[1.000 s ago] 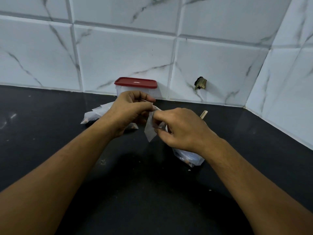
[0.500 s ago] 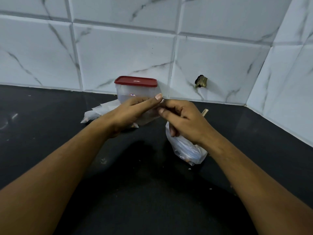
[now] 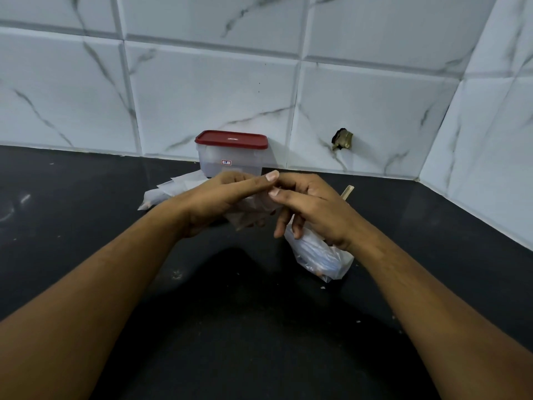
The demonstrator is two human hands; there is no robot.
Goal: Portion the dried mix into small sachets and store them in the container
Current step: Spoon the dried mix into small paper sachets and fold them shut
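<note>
1. The left hand is reaching in from the left with its fingers stretched nearly straight. It is holding a small translucent sachet against its underside; the thumb is hidden.
2. The right hand is meeting it from the right, its thumb tip touching the tip of the left forefinger and its other fingers curling loosely downward. Whether it is pinching the sachet's edge cannot be told.
3. The sachet is hanging between the two hands, above the bench and in front of the container.
4. A clear bag of dried mix is lying on the bench just under the right wrist, and a few crumbs are lying beside it.
5. A wooden stick is showing behind the right hand, its lower part hidden.
6. A pile of flat empty sachets is lying behind the left wrist, just left of the container.
7. The container is standing upright against the tiled wall, with its red lid sitting on top.
8. A brass fitting is protruding from the wall to the right of the container.
</note>
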